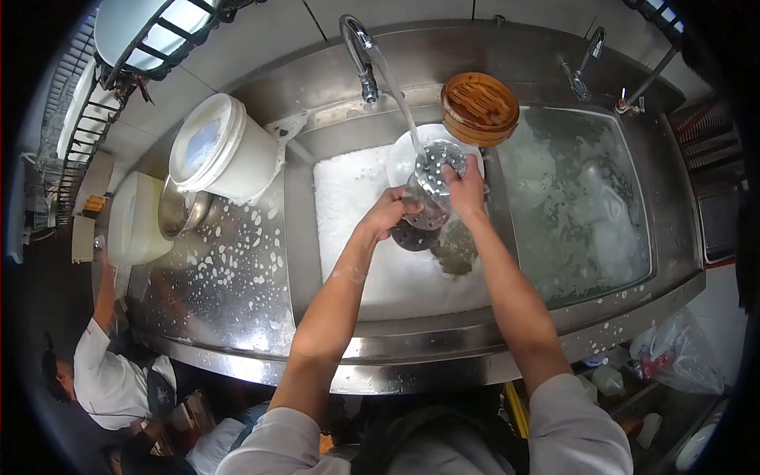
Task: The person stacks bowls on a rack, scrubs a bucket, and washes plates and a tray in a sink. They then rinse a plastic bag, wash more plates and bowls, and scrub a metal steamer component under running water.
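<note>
My right hand (pixel 467 190) grips a shiny round perforated metal plate (pixel 434 162) by its edge, thumb on top, under the running water from the tap (pixel 354 47). Close beside it, my left hand (pixel 388 214) has its fingers closed on a second, greyish round piece (pixel 428 212), blurred and partly overlapped by the first plate. A dark perforated disc (pixel 416 237) shows just below. White suds (pixel 348 190) fill the sink basin around both hands, with a murky opening in the foam near my right wrist. Behind the plates lies a white round dish (pixel 402 162).
A bamboo steamer (pixel 480 107) rests on the divider by the right basin of cloudy water (pixel 570 229). On the left counter stand a white bucket (pixel 214 146), a metal bowl (pixel 180 210) and a pale plastic container (pixel 136 218). Another person (pixel 111 372) is at lower left.
</note>
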Demonstrator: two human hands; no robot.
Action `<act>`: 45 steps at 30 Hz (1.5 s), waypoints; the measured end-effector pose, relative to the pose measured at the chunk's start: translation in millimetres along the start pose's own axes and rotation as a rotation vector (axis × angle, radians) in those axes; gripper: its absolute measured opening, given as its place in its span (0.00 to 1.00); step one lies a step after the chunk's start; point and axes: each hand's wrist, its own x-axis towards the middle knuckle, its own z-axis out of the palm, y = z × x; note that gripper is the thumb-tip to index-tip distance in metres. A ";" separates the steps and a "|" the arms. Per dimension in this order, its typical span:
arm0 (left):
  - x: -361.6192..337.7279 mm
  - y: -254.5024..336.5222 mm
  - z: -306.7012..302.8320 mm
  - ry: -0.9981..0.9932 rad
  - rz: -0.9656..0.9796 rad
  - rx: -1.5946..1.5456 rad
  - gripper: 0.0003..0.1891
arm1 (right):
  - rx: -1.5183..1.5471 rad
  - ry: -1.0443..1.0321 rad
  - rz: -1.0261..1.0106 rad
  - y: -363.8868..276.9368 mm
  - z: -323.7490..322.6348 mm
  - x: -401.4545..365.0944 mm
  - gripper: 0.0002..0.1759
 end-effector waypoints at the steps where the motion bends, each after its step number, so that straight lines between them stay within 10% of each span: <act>1: -0.1 1.2 1.5 -0.006 0.011 0.015 0.18 | 0.004 0.070 -0.002 7.1 0.3 6.6 0.26; 8: -2.1 7.5 2.2 -0.002 -0.023 0.068 0.14 | -0.020 0.167 0.012 12.5 5.4 13.3 0.27; 11: -5.9 6.7 -3.2 -0.016 -0.037 0.105 0.13 | -0.083 -0.279 0.011 3.3 -3.0 15.3 0.27; 15: 6.3 -2.9 -13.1 -0.072 -0.048 0.133 0.13 | -0.160 0.002 -0.280 30.9 9.4 20.6 0.24; 16: 1.1 2.8 -9.6 -0.067 -0.063 0.126 0.13 | 0.077 -0.428 -0.103 20.4 0.9 21.9 0.25; 20: -1.0 14.8 -4.2 -0.050 -0.066 0.184 0.11 | 0.083 -0.036 -0.069 17.4 1.9 17.2 0.23; 28: -0.1 15.9 -5.9 -0.051 -0.086 0.163 0.14 | 0.051 -0.417 0.014 25.4 -6.5 15.2 0.22; 35: 0.3 3.4 -13.3 -0.052 0.040 -0.255 0.17 | 0.535 0.056 0.222 33.0 -4.2 14.5 0.20; 39: 0.2 -2.8 -13.4 -0.088 0.041 -0.207 0.18 | 0.776 -0.416 0.568 26.3 -12.2 0.6 0.22; 45: -5.1 2.5 -11.6 -0.043 0.022 -0.223 0.19 | 0.638 -0.201 0.359 40.2 -2.6 2.5 0.19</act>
